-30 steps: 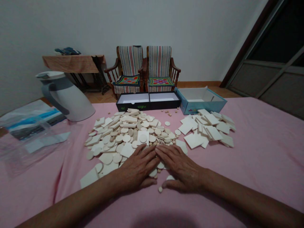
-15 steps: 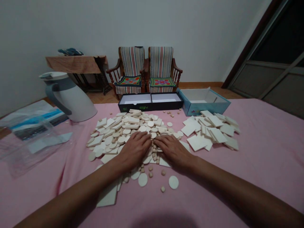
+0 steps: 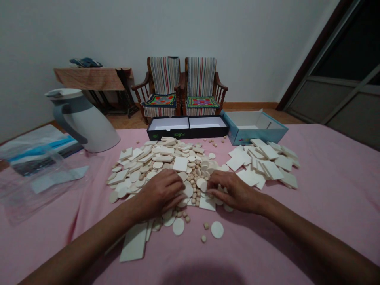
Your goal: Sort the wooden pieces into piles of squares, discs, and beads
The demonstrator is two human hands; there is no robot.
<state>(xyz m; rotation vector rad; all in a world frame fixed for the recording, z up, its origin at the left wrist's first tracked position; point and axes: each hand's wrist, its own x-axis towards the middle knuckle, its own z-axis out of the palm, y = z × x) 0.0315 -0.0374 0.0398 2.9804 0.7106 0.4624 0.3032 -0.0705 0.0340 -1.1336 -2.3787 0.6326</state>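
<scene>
A wide pile of pale wooden pieces (image 3: 162, 151), made up of round discs, flat tiles and small cubes, covers the middle of the pink cloth. My left hand (image 3: 164, 188) rests on the pile's near side, its fingers bent loosely over some discs. Opposite it, my right hand (image 3: 230, 188) touches discs at the pile's right edge, fingers curved and thumb apart. Neither hand visibly grips a piece, though the undersides of the fingers are hidden. Between them lie small wooden cubes (image 3: 194, 186) and a white disc (image 3: 188, 190). A square tile (image 3: 180, 164) lies on top, beyond my left hand.
Square tiles (image 3: 265, 162) are heaped at the right, before an open blue box (image 3: 249, 136). A black two-compartment box (image 3: 172, 134) stands behind the pile. At the left are a white jug (image 3: 95, 130) and clear plastic packaging (image 3: 50, 170). Loose disc (image 3: 217, 229) lies near me.
My hands have moved apart, the right one outward to the right and the left one slightly back. Cubes and discs between them are now uncovered, and some near pieces have shifted.
</scene>
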